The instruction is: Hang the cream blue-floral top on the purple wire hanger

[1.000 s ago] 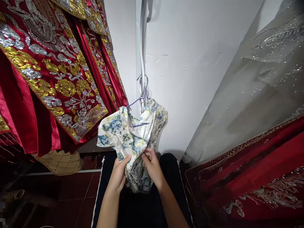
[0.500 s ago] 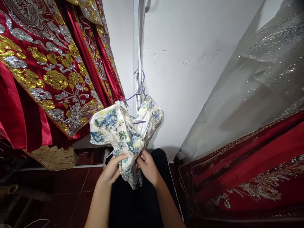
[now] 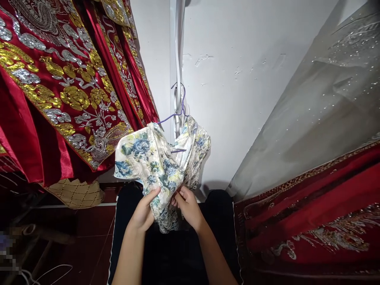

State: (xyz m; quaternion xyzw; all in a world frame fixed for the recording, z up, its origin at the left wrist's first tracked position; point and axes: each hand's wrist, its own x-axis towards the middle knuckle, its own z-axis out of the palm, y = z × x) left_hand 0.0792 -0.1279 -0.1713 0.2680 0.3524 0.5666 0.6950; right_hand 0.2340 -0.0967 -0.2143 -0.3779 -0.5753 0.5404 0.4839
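A white short-sleeved top (image 3: 141, 152) with blue, green and yellow flowers hangs on a purple wire hanger (image 3: 172, 117) in front of me. My left hand (image 3: 145, 210) grips the lower left side of the top, thumb on the front, the other fingers behind the cloth. With fingers bent in a pinch, my right hand (image 3: 187, 206) holds the top's front edge at the lower right. Cloth hides some of the fingertips. The bottom of the top hangs gathered between both hands, over my dark trousers.
Red garments with gold and silver embroidery (image 3: 74, 97) hang at the left. A sheer, glittering pale garment (image 3: 297, 118) and a red embroidered cloth (image 3: 326, 221) are at the right. Behind the hanger is a white wall (image 3: 231, 91); a wooden piece (image 3: 44, 233) stands lower left.
The view has shifted slightly, so the top and hanger appear a little further right. My knees have spread apart. Both hands keep hold of the top in nearly the same places.
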